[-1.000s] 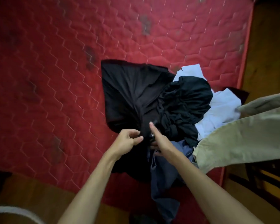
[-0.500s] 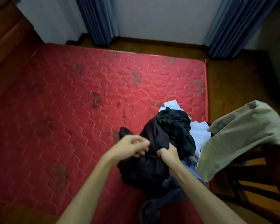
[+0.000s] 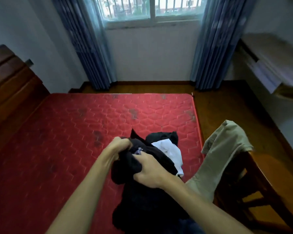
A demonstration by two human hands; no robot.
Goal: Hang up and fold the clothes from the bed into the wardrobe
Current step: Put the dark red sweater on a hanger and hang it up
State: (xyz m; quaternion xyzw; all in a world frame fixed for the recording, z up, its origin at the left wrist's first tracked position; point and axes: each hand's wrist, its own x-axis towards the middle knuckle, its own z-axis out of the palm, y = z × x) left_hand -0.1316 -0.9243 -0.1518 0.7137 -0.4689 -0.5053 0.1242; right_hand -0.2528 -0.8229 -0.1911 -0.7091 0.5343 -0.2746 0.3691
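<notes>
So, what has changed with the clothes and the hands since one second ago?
The black garment, then spread on the mattress, is bunched and lifted toward the person; the left hand and right hand both grip it. The white garment stays on the mattress, the khaki trousers on the chair.

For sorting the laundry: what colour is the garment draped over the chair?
The garment is plain khaki-beige, clearest in the head view.
</notes>
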